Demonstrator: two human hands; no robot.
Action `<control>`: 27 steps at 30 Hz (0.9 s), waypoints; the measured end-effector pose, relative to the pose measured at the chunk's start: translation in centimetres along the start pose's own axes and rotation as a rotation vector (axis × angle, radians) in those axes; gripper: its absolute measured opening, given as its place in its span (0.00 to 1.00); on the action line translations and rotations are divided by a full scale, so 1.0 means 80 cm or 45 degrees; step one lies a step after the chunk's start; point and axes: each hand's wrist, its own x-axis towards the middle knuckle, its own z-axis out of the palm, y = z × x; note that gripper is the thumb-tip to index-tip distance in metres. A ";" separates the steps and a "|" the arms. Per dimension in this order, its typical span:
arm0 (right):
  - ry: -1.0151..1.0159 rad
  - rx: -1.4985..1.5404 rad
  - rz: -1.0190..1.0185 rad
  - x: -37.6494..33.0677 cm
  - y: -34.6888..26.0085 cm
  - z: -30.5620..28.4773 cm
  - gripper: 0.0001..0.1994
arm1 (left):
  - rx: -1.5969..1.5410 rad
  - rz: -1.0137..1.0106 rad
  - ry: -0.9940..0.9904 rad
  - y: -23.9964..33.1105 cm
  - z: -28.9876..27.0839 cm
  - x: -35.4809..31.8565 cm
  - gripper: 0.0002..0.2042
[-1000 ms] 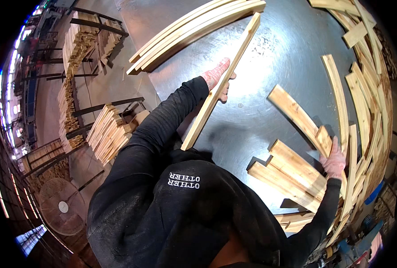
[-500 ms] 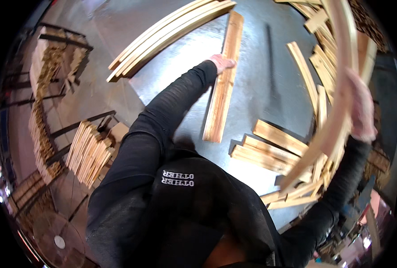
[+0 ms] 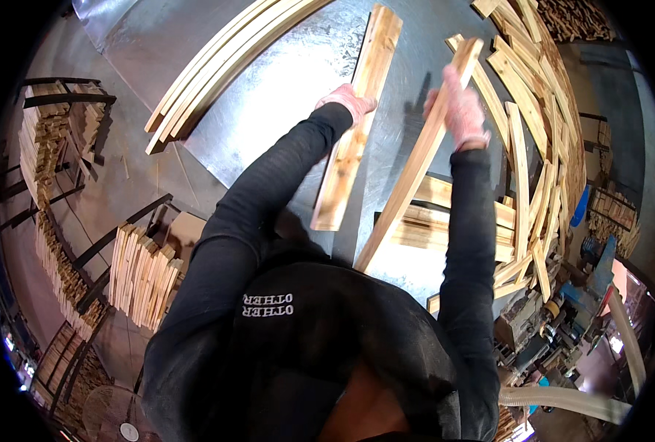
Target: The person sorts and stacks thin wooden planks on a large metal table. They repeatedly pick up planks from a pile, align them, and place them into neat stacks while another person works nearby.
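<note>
A flat wooden plank lies on the shiny metal table, and my left hand in a pink glove rests on its left edge. A long narrow wooden slat is raised at a slant just right of that plank, with my right hand, also gloved, closed around its upper part. The two boards run nearly parallel, a small gap apart. My black sleeves reach up from the lower edge.
Several long slats lie stacked at the table's far left. A loose heap of short boards fills the right side. Stacks of cut wood stand on racks at left; a blue machine sits lower right.
My right hand picked a long slat from the right heap and swung it over beside the plank. My left hand stayed on the plank, which now lies flat.
</note>
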 end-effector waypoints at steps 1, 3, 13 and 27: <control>0.022 0.127 -0.006 0.030 -0.004 -0.006 0.29 | 0.043 0.074 0.030 0.005 -0.005 -0.015 0.45; 0.058 0.407 -0.045 0.094 -0.003 -0.010 0.32 | -0.008 0.271 0.100 0.014 -0.007 -0.028 0.48; 0.330 -0.450 -0.293 -0.007 0.086 0.077 0.29 | 0.504 0.244 0.178 0.028 0.073 -0.102 0.51; -0.043 0.030 -0.059 -0.102 0.105 0.171 0.46 | 0.193 0.091 0.013 -0.027 -0.018 -0.032 0.24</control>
